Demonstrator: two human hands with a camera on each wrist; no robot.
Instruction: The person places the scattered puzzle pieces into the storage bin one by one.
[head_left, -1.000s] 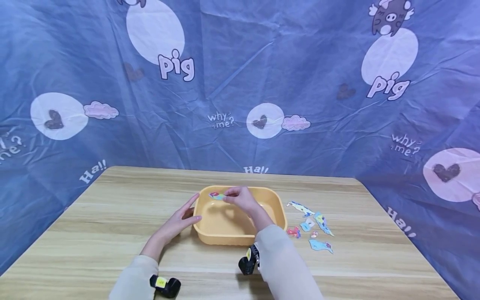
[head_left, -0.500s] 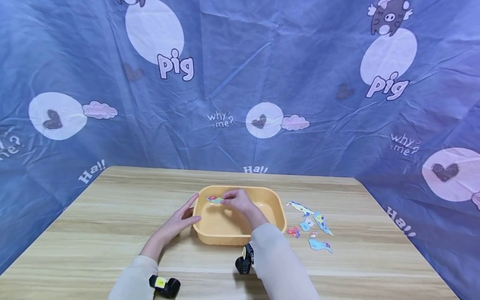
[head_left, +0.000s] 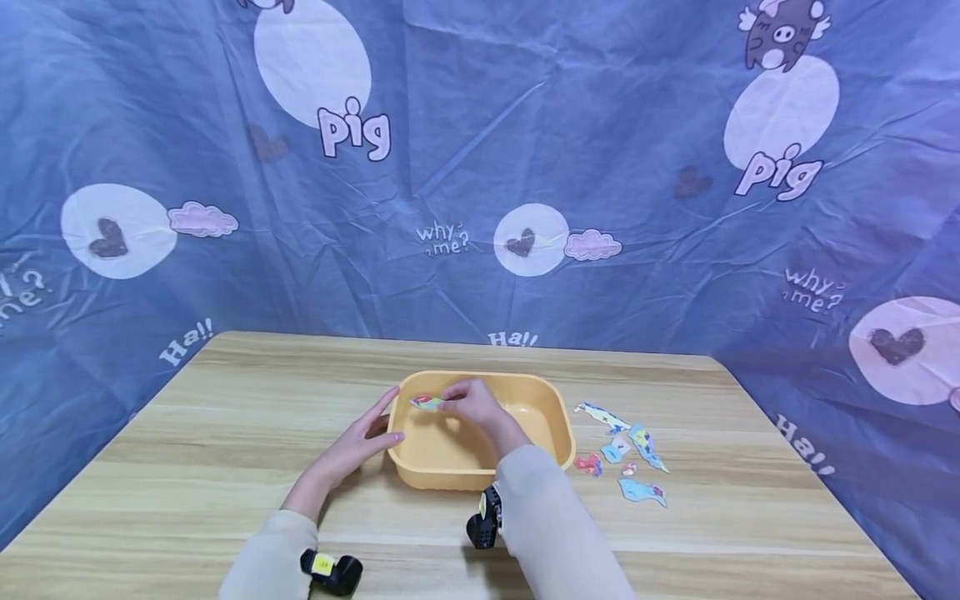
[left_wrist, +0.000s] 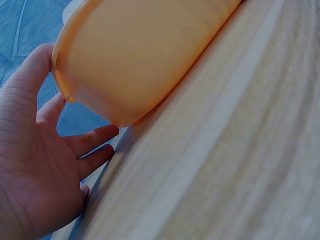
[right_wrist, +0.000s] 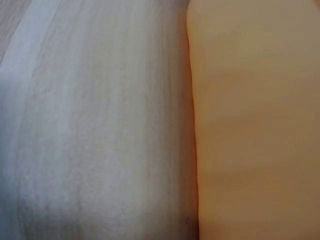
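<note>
My right hand [head_left: 474, 403] pinches one end of a small, colourful paper cutout [head_left: 424, 402] with red, yellow and blue-green on it. Its picture is too small to make out. The cutout is over the inside of a yellow-orange plastic basin [head_left: 450, 479], near its far left corner. My left hand [head_left: 354, 442] rests against the basin's left side, thumb and index finger at the rim. In the left wrist view, the fingers of the left hand [left_wrist: 45, 165] lie rather straight against the basin's outside. The right wrist view shows only the basin's wall [right_wrist: 260, 120] and the tabletop.
Right of the basin lie several paper cutouts: a long white-and-blue one [head_left: 602, 417], a blue-yellow one [head_left: 647, 447], a red one [head_left: 588, 464] and a light blue one [head_left: 641, 491] among them. The wooden table [head_left: 225, 433] meets a blue printed cloth [head_left: 450, 167] behind.
My right hand has moved slightly left and lower in the basin with the paper cutout. The left hand and the basin look unmoved.
</note>
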